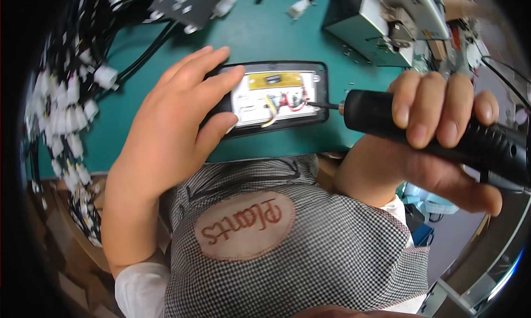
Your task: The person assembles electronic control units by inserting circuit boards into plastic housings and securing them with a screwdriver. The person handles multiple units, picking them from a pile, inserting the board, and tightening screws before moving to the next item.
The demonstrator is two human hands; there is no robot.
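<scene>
A black rectangular electronic housing [322, 85] lies on the green mat. Inside it is a white panel [250, 109] with a yellow strip [255, 82] along its far side, and red, yellow and dark wires [269, 112] run beside it. My left hand [166, 113] grips the housing's left end, thumb on the near side and fingers on the far side. In my right hand [434, 110] is a black electric screwdriver [368, 110], held almost level with fingers wrapped round its body. Its thin bit reaches over the housing's right rim toward the wires; whether it touches anything is unclear.
Bundles of black cables with white connectors [69, 113] fill the left side. A dark panel [188, 5] lies at the back left. One loose white connector [298, 9] rests at the back. A metal box-shaped device [370, 30] stands back right, small screws [354, 55] near it.
</scene>
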